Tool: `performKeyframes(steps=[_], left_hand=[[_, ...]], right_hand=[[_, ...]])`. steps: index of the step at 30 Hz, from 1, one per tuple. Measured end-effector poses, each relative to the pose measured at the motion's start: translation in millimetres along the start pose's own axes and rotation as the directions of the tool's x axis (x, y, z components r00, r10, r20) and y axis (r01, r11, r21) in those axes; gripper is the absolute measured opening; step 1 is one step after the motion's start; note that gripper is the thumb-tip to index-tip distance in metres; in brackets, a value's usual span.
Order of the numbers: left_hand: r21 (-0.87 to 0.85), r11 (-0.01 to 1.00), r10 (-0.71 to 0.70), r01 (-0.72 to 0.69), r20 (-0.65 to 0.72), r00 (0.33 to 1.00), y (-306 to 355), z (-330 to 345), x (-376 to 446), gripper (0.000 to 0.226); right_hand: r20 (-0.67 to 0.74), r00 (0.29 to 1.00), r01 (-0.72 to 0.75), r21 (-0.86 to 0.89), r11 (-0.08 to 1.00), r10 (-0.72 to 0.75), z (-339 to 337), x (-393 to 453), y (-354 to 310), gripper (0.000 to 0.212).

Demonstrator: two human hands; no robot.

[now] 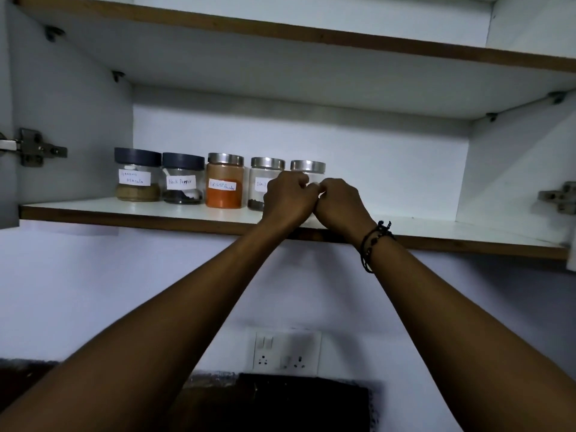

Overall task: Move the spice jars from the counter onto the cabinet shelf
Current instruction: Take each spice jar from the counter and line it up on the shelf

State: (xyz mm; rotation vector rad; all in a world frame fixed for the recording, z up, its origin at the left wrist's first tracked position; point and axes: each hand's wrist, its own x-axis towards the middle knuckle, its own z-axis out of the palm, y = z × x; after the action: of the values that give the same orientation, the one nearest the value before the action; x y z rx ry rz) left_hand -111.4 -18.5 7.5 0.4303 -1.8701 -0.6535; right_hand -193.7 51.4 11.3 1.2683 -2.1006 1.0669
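Note:
Several labelled spice jars stand in a row on the white cabinet shelf (124, 208). From the left they are a dark-lidded garam masala jar (137, 176), a dark-lidded black pepper jar (182, 182), a steel-lidded jar of orange chilli powder (224, 185) and a steel-lidded jar (261, 177) with dark grains. At the right end stands another steel-lidded jar (308, 166). My left hand (290, 199) and my right hand (339, 202) meet in front of it with fingers curled round its body, which they hide. My left hand also covers part of the fourth jar.
The shelf runs on to the right of the jars (436, 230). An upper shelf (311, 35) hangs overhead. Door hinges sit at the left (34, 149) and right (559, 198) cabinet walls. A switch and socket plate (283, 350) is on the wall below.

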Motion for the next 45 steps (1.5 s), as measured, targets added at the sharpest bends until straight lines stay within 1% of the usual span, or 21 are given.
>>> performKeyframes(steps=[3,5,7,8,9,12,14,16,19,20,22,24,26,27,29,31,35,37,39,43,45], left_hand=[[-0.165,0.975,0.153,-0.150,0.007,0.988,-1.4,-11.4,-29.0,0.024],[-0.249,0.939,0.238,-0.237,-0.026,0.971,-6.6,-17.2,-52.7,0.021],[-0.208,0.915,0.340,-0.347,-0.069,0.938,-17.6,-17.6,-78.7,0.022],[-0.189,0.904,0.377,-0.383,-0.065,0.924,-24.7,-15.3,-95.4,0.023],[-0.190,0.903,0.384,-0.386,-0.049,0.922,-32.3,-11.3,-107.7,0.024],[-0.216,0.940,0.280,-0.264,0.048,0.959,-63.8,9.2,-157.1,0.025],[-0.225,0.963,0.186,-0.151,0.143,0.972,-86.6,25.8,-191.6,0.025],[-0.215,0.975,0.106,-0.052,0.248,0.963,-112.8,43.1,-231.6,0.025],[-0.131,0.991,0.032,0.023,0.405,0.914,-155.8,67.3,-289.6,0.027],[-0.100,0.994,0.013,0.037,0.461,0.887,-170.8,74.9,-308.6,0.028],[-0.046,0.995,-0.041,0.087,0.601,0.798,-198.0,86.7,-343.3,0.028],[0.024,0.989,-0.114,0.143,0.740,0.663,-223.2,99.5,-380.9,0.026],[0.117,0.980,-0.189,0.160,0.797,0.574,-241.2,108.4,-412.6,0.025],[0.147,0.973,-0.222,0.178,0.809,0.545,-247.4,113.8,-425.2,0.025],[0.170,0.959,-0.263,0.226,0.827,0.496,-253.0,122.8,-444.6,0.023],[0.189,0.952,-0.285,0.240,0.830,0.480,-254.8,131.4,-456.8,0.026],[0.170,0.927,-0.323,0.333,0.812,0.486,-253.1,141.6,-468.7,0.036],[0.181,0.906,-0.356,0.382,0.812,0.462,-254.7,142.1,-473.3,0.043],[0.174,0.869,-0.393,0.462,0.811,0.434,-256.3,142.5,-476.6,0.047],[0.126,0.807,-0.435,0.577,0.787,0.437,-254.0,140.8,-473.5,0.032],[0.120,0.777,-0.470,0.618,0.764,0.442,-254.3,138.9,-469.1,0.029]], right_hand=[[-0.155,0.987,0.055,0.071,0.996,-0.044,-4.4,-33.2,-3.1,0.022],[-0.240,0.968,0.110,0.139,0.984,-0.074,-7.3,-61.5,-4.8,0.017],[-0.292,0.953,0.147,0.206,0.967,-0.083,-6.3,-92.7,-2.4,0.015],[-0.292,0.954,0.133,0.240,0.962,-0.060,-3.2,-109.7,0.7,0.014],[-0.279,0.960,0.110,0.257,0.960,-0.035,1.8,-122.3,5.5,0.014],[-0.174,0.982,-0.023,0.260,0.965,0.071,27.6,-173.3,28.4,0.015],[-0.080,0.985,-0.128,0.252,0.959,0.153,48.9,-207.6,45.8,0.016],[0.026,0.970,-0.243,0.207,0.948,0.243,74.7,-246.7,66.3,0.018],[0.190,0.917,-0.373,0.101,0.922,0.350,112.7,-302.5,97.1,0.021],[0.240,0.897,-0.394,0.059,0.917,0.370,125.1,-321.8,107.4,0.022],[0.357,0.831,-0.437,-0.059,0.898,0.428,146.7,-358.1,125.9,0.025],[0.496,0.705,-0.467,-0.212,0.858,0.506,169.0,-397.9,142.5,0.032],[0.579,0.615,-0.450,-0.300,0.841,0.535,187.3,-434.1,153.8,0.047],[0.593,0.586,-0.451,-0.328,0.830,0.553,195.0,-449.7,158.1,0.054],[0.581,0.555,-0.482,-0.359,0.799,0.596,206.4,-476.0,165.4,0.057],[0.549,0.567,-0.499,-0.365,0.786,0.615,214.6,-494.6,171.3,0.055],[0.505,0.610,-0.534,-0.308,0.788,0.611,224.8,-512.9,176.9,0.063],[0.489,0.630,-0.550,-0.268,0.791,0.603,230.2,-518.9,178.7,0.062],[0.482,0.635,-0.576,-0.224,0.786,0.603,234.8,-523.1,181.5,0.062],[0.465,0.651,-0.578,-0.209,0.789,0.600,239.4,-523.0,184.5,0.068],[0.447,0.656,-0.599,-0.181,0.780,0.607,239.4,-517.9,184.4,0.071]])
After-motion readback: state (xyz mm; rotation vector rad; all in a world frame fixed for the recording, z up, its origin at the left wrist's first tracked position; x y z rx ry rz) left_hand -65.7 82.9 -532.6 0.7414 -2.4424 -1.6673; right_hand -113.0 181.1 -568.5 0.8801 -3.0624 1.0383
